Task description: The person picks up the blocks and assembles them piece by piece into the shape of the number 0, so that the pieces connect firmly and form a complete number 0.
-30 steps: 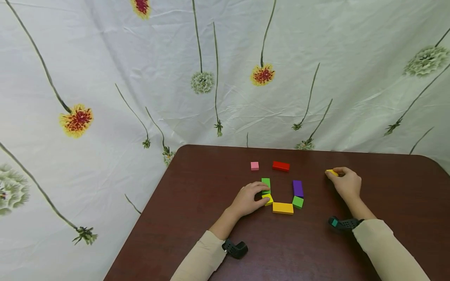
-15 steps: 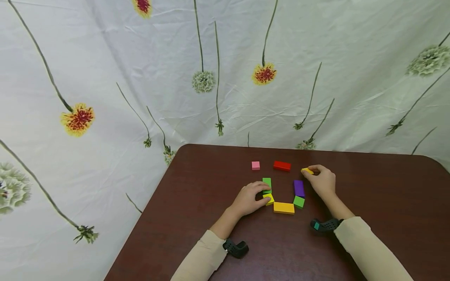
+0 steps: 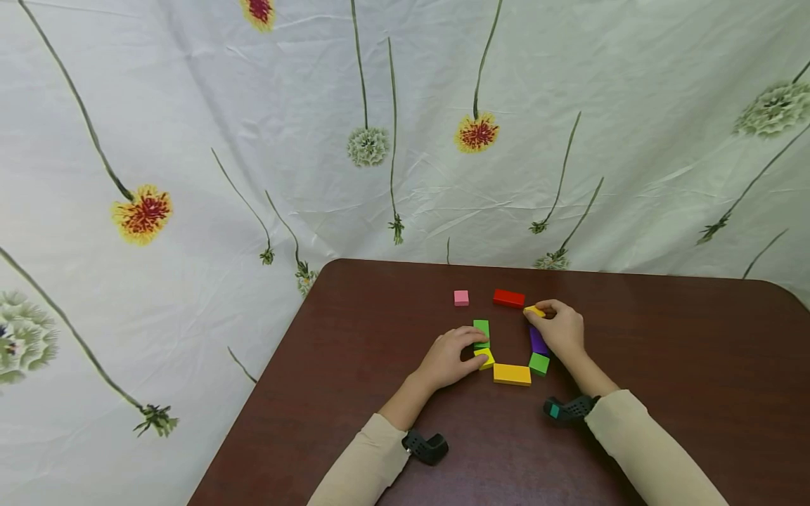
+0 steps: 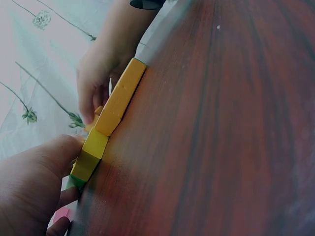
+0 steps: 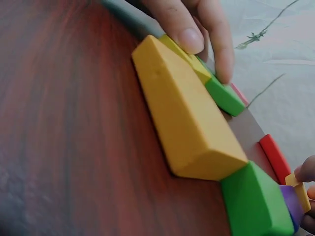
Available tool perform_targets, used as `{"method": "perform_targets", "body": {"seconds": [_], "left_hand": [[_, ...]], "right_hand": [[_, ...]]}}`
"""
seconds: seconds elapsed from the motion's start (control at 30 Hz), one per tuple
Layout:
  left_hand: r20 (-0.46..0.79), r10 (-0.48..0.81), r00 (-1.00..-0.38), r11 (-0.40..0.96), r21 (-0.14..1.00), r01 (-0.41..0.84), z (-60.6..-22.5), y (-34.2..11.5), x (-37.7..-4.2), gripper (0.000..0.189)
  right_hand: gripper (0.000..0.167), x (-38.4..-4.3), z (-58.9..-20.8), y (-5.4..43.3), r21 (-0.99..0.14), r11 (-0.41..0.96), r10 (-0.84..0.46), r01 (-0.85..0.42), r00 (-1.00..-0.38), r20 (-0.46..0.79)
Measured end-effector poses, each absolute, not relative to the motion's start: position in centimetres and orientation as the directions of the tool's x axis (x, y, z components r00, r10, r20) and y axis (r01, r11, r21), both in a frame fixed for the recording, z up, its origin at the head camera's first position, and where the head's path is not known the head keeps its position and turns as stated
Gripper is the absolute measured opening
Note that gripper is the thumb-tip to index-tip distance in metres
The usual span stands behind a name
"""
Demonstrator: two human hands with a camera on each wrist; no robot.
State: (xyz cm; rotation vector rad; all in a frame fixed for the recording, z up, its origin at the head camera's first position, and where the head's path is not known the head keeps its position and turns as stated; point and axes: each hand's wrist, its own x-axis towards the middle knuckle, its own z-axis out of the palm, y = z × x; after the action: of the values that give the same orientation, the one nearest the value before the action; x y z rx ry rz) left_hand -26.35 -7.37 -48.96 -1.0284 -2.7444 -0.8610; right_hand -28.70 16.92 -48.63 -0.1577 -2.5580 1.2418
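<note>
Toy blocks form a U on the table. My left hand (image 3: 447, 358) has its thumb on a small yellow block (image 3: 484, 357) and its fingers by a long green block (image 3: 482, 330) behind it. To the right lies a long orange-yellow block (image 3: 512, 374), seen close up in the right wrist view. A small green block (image 3: 539, 364) touches its right end, and a purple block (image 3: 538, 341) runs back from there, partly covered by my right hand (image 3: 560, 330). That hand pinches another yellow block (image 3: 533, 310) at the far end of the purple one.
A red block (image 3: 509, 299) lies just left of the held block. Farther left is a pink block (image 3: 461, 299). The dark brown table (image 3: 696, 365) ends at the back against a hanging flower-patterned cloth (image 3: 405, 140).
My right hand has carried the yellow block leftwards from the right of the table to the purple block's far end. My left hand has stayed at the yellow and green blocks.
</note>
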Motion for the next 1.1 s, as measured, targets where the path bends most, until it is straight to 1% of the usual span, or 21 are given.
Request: {"method": "perform_targets", "body": {"seconds": [0.43, 0.93, 1.0, 1.1], "left_hand": [[0.255, 0.576, -0.776, 0.622, 0.480, 0.619, -49.0, -7.4, -26.4, 0.033], [0.282, 0.577, -0.767, 0.615, 0.468, 0.635, -49.3, -7.4, -26.6, 0.033], [0.287, 0.576, -0.766, 0.613, 0.469, 0.636, -49.3, -7.4, -26.6, 0.032], [0.291, 0.576, -0.764, 0.610, 0.469, 0.639, -49.3, -7.4, -26.6, 0.032]], "right_hand": [[0.032, -28.8, -49.4, 16.5, -0.757, 0.651, 0.194, -0.052, -0.953, 0.232], [0.030, -28.4, -49.1, 17.3, -0.763, 0.640, 0.206, -0.086, -0.938, 0.279], [0.029, -28.2, -48.9, 17.7, -0.767, 0.632, 0.187, -0.111, -0.938, 0.290], [0.028, -27.8, -48.9, 18.5, -0.743, 0.641, 0.093, -0.192, -0.942, 0.324]]}}
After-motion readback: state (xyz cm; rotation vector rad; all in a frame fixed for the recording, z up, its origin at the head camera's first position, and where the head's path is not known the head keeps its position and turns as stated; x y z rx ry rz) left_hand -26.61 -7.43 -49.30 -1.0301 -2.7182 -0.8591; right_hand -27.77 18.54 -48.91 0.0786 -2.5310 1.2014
